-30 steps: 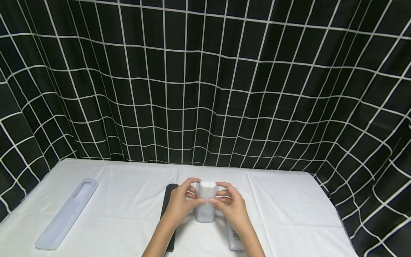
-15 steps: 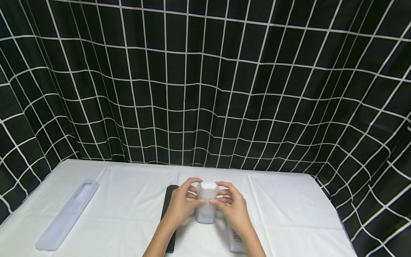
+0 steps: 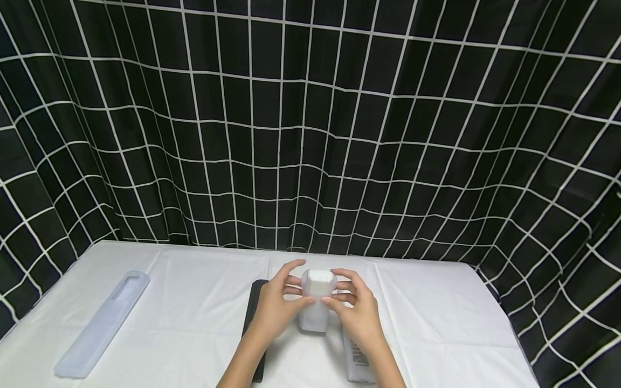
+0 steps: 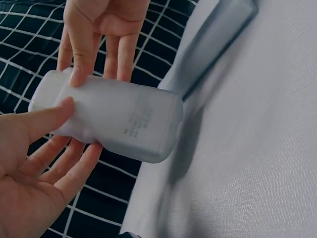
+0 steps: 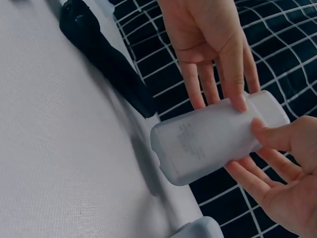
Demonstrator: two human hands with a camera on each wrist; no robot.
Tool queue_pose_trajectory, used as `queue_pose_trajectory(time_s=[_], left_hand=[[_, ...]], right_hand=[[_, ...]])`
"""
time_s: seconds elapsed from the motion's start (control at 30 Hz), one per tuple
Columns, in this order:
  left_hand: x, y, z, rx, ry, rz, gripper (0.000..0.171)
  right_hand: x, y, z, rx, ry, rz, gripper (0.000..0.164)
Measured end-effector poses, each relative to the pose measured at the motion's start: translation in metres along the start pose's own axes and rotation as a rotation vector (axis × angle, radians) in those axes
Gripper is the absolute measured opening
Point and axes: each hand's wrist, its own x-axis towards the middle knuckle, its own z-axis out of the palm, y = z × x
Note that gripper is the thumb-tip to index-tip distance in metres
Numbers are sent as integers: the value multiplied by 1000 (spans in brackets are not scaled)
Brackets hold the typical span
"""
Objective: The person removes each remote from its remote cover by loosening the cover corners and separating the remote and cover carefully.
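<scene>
A white remote control [image 3: 319,283] sits inside a translucent silicone cover [image 3: 313,322], held upright-ish above the table between both hands. My left hand [image 3: 275,308] pinches its left side, thumb on the near face and fingers behind, the index finger lifted away. On the other side my right hand [image 3: 360,311] grips with thumb in front and fingers at the edge and behind. Small print [image 4: 140,122] shows through the cover in the left wrist view. The right wrist view has the covered remote [image 5: 198,144] between both thumbs and the fingers.
A black remote [image 3: 254,302] lies beside my left forearm. Under my right forearm is another remote in a clear cover [image 3: 358,362], partly hidden. A long translucent cover [image 3: 102,326] lies at the left of the white-clothed table [image 3: 436,318]. Behind hangs a black grid curtain [image 3: 310,134].
Both hands have shifted slightly up and right with the covered remote. The left index finger has lifted off its top edge.
</scene>
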Motion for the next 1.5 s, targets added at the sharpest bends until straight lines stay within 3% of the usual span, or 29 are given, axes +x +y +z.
queue_pose_trajectory(time_s=[0.37, 1.07, 1.5], left_hand=[[1, 1, -3, -77, -4, -21, 52], [3, -1, -11, -62, -55, -6, 29], [3, 3, -18, -154, -55, -82, 22]], right_hand=[[0, -4, 0, 40, 16, -16, 58], [0, -14, -4, 269, 77, 34, 60], [-1, -19, -1, 417, 110, 54, 60]])
